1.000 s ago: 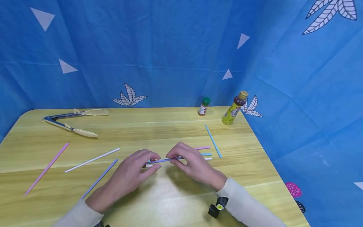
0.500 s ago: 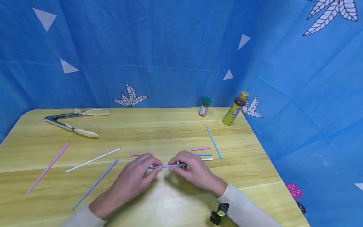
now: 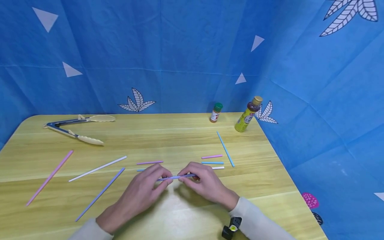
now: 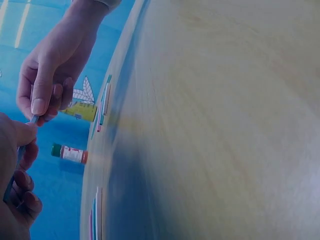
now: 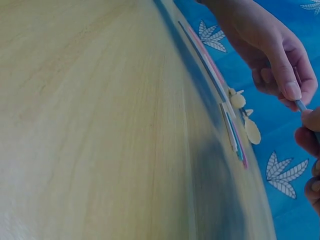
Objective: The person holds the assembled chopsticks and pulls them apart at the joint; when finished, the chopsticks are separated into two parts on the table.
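Note:
A thin purple straw [image 3: 176, 177] is held level between both hands near the middle of the table. My left hand [image 3: 141, 188] pinches it with thumb and fingertips, and my right hand [image 3: 207, 181] does the same just beside, the thumbs almost meeting. In the left wrist view the straw [image 4: 21, 156] runs on into the left palm. Just beyond the hands lie short pieces: a pink one [image 3: 150, 162] and a partly covered blue one [image 3: 140, 170] at left, and pink [image 3: 212, 156], blue [image 3: 212, 163] and white [image 3: 218, 168] pieces at right.
Longer pink [image 3: 49, 178], white [image 3: 97, 169] and purple [image 3: 100, 194] straws lie at left, a blue straw [image 3: 225, 149] at right. Tongs [image 3: 75, 129] lie spread at back left. A green-capped jar [image 3: 216, 112] and a yellow-labelled bottle [image 3: 248, 115] stand at back right.
Both hands have come toward the body with the purple straw, and their fingertips have drawn closer together. The short pieces behind them now show more. The other things stay put.

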Available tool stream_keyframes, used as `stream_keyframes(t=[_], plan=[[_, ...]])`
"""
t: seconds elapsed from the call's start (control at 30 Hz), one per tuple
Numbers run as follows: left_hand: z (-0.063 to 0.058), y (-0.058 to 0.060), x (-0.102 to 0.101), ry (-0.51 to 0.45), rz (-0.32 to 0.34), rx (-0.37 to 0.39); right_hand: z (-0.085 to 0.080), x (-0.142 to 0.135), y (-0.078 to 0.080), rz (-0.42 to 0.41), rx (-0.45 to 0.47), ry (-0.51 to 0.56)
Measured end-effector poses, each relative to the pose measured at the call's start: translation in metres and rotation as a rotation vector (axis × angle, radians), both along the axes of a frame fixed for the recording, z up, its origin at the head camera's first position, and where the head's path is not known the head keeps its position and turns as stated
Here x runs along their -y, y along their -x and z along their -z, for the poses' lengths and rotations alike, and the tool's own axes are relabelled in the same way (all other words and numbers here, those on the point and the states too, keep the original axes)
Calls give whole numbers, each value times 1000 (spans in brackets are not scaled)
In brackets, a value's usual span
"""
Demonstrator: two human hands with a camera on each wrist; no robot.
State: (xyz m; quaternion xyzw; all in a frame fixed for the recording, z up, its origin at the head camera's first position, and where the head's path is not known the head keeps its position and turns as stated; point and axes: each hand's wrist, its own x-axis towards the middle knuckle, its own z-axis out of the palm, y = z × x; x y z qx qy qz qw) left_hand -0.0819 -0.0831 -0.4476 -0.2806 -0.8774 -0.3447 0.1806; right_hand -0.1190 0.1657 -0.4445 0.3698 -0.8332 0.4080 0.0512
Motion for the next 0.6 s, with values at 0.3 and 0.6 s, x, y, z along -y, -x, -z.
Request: stream_keyframes(t=[0.3, 0.6], plan=[[0, -1, 13, -32, -83, 84, 1, -22, 8, 41, 0, 29], [6, 3, 31, 17, -142, 86, 11, -60, 16, 89, -3, -39]])
